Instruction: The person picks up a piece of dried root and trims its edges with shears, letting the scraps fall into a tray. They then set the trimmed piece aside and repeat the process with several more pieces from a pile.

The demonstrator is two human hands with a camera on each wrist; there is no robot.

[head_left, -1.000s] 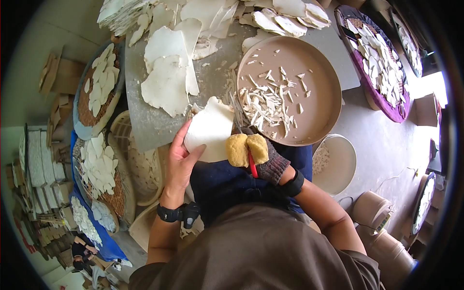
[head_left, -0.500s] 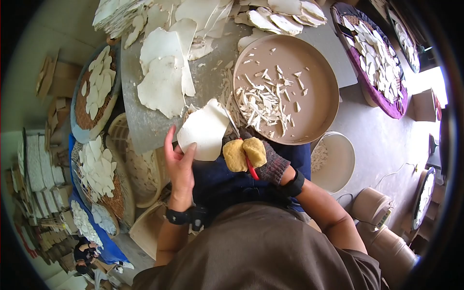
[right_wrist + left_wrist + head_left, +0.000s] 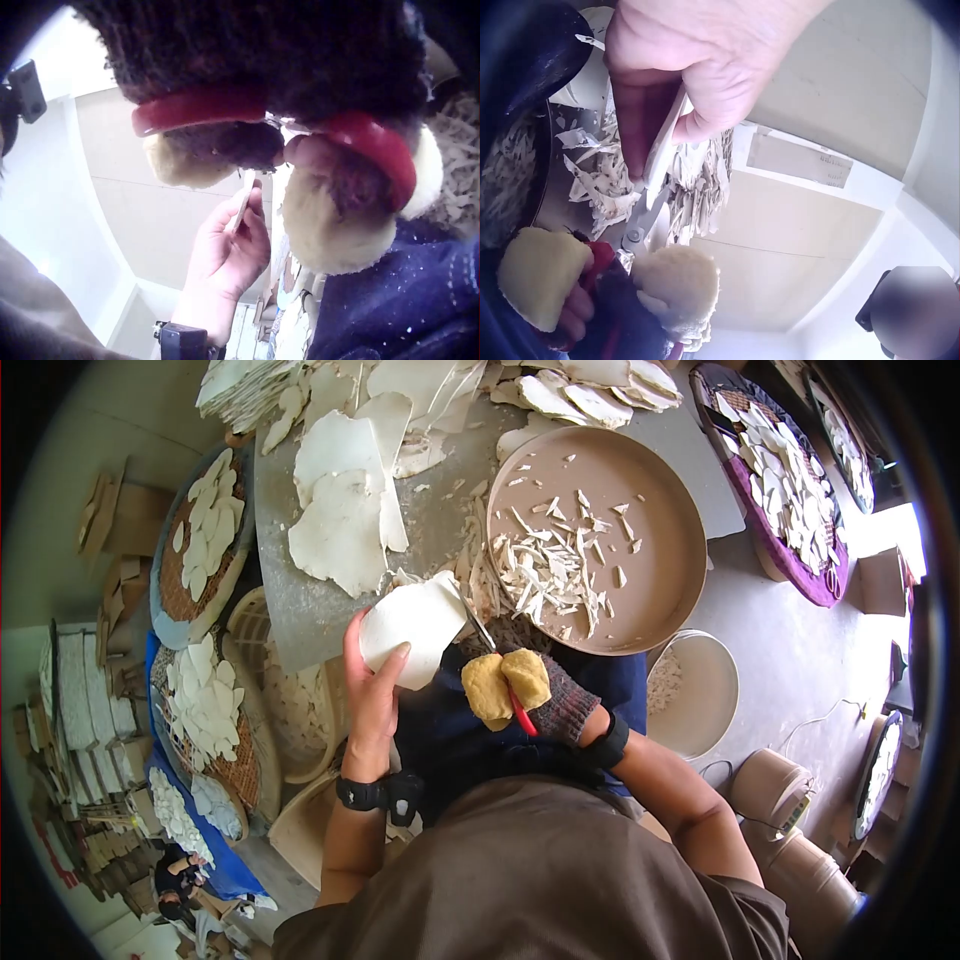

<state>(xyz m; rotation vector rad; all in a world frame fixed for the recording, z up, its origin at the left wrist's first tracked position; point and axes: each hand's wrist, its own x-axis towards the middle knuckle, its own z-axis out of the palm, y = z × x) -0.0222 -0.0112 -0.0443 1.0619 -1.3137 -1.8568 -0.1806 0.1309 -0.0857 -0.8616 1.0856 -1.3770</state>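
Between the thumb and fingers of my bare left hand (image 3: 370,700) is a flat white slice with a thin edge (image 3: 412,630), raised over my lap near the table's front edge. In the left wrist view the slice (image 3: 662,146) shows edge-on. My right hand (image 3: 560,702), in a dark knitted glove, grips red-handled scissors (image 3: 521,710). Yellow spongy pads (image 3: 488,688) sit around the fingers at the handles. The metal blades point up and left, at the slice's right edge. In the right wrist view the red handle loops (image 3: 202,109) circle gloved fingers.
A round brown tray (image 3: 650,550) with white trimmings overlaps the grey table (image 3: 300,622). Larger white slices (image 3: 340,530) lie behind the slice in hand. A white bucket (image 3: 712,700) stands right of my lap; baskets of white pieces (image 3: 205,700) stand left.
My left hand has shifted slightly left and turned the white slice, so it now leans over to the right. The scissor blades show more clearly at its edge; the right hand has barely moved.
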